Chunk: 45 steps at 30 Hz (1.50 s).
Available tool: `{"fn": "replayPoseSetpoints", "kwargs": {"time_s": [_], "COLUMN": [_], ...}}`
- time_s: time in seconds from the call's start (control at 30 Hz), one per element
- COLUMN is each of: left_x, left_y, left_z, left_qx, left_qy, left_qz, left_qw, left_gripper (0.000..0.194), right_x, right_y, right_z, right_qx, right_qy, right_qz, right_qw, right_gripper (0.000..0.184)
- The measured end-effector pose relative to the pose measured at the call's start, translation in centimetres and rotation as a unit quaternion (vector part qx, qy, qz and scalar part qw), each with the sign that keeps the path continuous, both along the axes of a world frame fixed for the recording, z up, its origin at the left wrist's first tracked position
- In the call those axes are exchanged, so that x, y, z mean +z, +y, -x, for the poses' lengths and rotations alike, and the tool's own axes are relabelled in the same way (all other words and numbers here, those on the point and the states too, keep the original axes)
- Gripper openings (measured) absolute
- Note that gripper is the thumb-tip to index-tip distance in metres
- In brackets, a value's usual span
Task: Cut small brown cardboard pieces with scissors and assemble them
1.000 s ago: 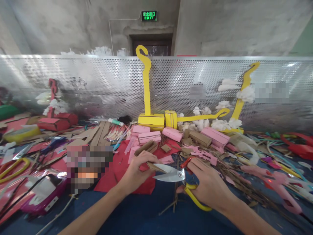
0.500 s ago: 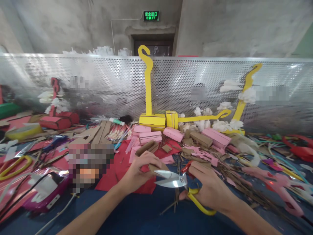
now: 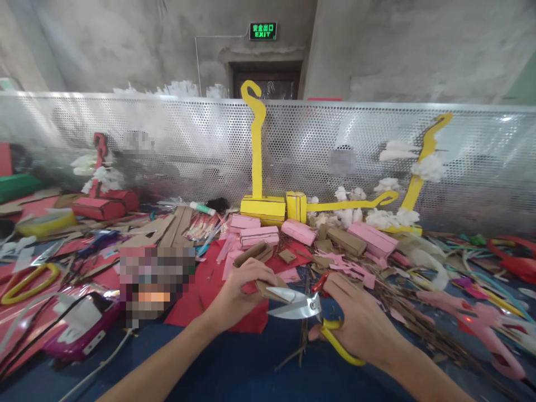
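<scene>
My left hand (image 3: 247,290) pinches a small piece of brown cardboard (image 3: 274,288) between thumb and fingers. Scissors (image 3: 295,305) with red and yellow handles are in my right hand (image 3: 355,318), fingers through the loops. Their blades are apart, with the upper blade over the cardboard and the lower one just below it. Beneath my left hand lies a sheet of red paper (image 3: 192,296). Just behind it are an open brown cardboard box form (image 3: 253,254) and several pink box forms (image 3: 259,237).
Yellow hook-topped cardboard shapes (image 3: 257,151) stand at the back before a perforated metal screen (image 3: 188,145). A pink glue gun (image 3: 481,324) lies at right, near cardboard scraps (image 3: 387,290). A purple device (image 3: 84,329) with a cable and yellow-handled scissors (image 3: 31,285) lie left.
The scissor blades have come closer together, and the upper blade now overlaps the cardboard. The whole view has shifted slightly; my left hand keeps its grip.
</scene>
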<state>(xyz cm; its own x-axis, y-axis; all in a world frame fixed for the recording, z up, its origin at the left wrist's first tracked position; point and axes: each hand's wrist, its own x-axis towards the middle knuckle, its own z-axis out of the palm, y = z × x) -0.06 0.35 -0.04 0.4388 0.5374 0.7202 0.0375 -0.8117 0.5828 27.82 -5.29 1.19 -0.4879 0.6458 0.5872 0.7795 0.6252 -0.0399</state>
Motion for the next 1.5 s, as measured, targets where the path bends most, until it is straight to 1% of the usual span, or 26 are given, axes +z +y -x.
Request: {"fn": "replayPoseSetpoints", "kwargs": {"time_s": [0.17, 0.27, 0.37, 0.5, 0.63, 0.73, 0.87, 1.0, 1.17, 1.43, 1.5], "left_x": [0.04, 0.10, 0.24, 0.39, 0.36, 0.36, 0.54, 0.83, 0.95, 0.88, 0.83], "left_y": [-0.01, -0.07, -0.18, -0.32, -0.27, -0.19, -0.25, -0.44, -0.57, -0.60, -0.58], "left_z": [0.08, 0.12, 0.12, 0.17, 0.20, 0.18, 0.11, 0.01, 0.07, -0.08, -0.10], "left_qx": [0.017, 0.023, 0.030, 0.015, -0.004, -0.013, -0.028, -0.050, -0.066, -0.083, -0.082], "left_qy": [0.010, 0.021, 0.032, 0.050, 0.060, 0.059, 0.062, 0.066, 0.070, 0.035, 0.030], "left_qz": [-0.015, -0.022, -0.039, -0.066, -0.073, -0.070, -0.062, -0.064, -0.059, -0.068, -0.070], "left_qw": [1.000, 0.999, 0.998, 0.996, 0.996, 0.996, 0.996, 0.995, 0.994, 0.994, 0.994], "left_gripper": [0.013, 0.017, 0.018, 0.020, 0.022, 0.023, 0.027, 0.028, 0.027, 0.023, 0.021], "right_x": [0.18, 0.28, 0.43, 0.47, 0.06, -0.24, -0.11, 0.28, 0.27, 0.51, 0.46], "right_y": [-0.17, -0.11, -0.07, -0.18, -0.18, -0.13, -0.20, -0.29, -0.29, -0.18, -0.13], "right_z": [0.06, -0.12, -0.30, -0.17, 0.09, 0.08, 0.03, 0.11, 0.17, 0.33, 0.28], "right_qx": [-0.028, -0.035, -0.042, -0.050, -0.033, -0.025, 0.000, 0.032, 0.047, 0.069, 0.068], "right_qy": [-0.033, -0.052, -0.069, -0.080, -0.067, -0.051, -0.048, -0.046, -0.036, -0.025, -0.026], "right_qz": [-0.032, -0.052, -0.061, -0.065, -0.040, -0.036, -0.047, -0.060, -0.077, -0.111, -0.109], "right_qw": [0.999, 0.997, 0.995, 0.993, 0.996, 0.998, 0.998, 0.997, 0.995, 0.991, 0.991], "right_gripper": [0.040, 0.042, 0.041, 0.039, 0.036, 0.031, 0.027, 0.030, 0.034, 0.033, 0.033]}}
